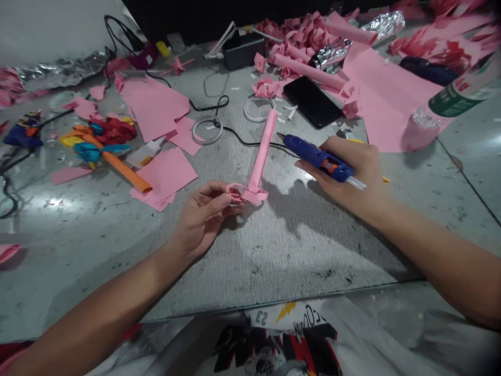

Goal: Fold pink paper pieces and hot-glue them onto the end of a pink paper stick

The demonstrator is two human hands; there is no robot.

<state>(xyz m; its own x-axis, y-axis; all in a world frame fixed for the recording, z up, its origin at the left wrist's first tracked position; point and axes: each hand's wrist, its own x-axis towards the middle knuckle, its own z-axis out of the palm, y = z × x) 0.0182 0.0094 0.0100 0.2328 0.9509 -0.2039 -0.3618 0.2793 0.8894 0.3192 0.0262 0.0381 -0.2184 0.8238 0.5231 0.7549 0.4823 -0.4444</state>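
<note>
On grey floor, left hand (203, 209) pinches one pink paper stick (261, 156); right hand (352, 172) grips one glue gun (317, 156) (blue).

The paper roll (261, 156) and its curled end are pink, and the glue gun (318, 157) is blue with an orange trigger and a clear stick at the back. The table (274, 250) is mottled grey, strewn with pink sheets (154, 107), and the phone (312, 101) is black. The tube (117, 164) is orange, beside red, yellow and turquoise scraps (104, 137), and the bottle (450, 104) has a green label.
</note>
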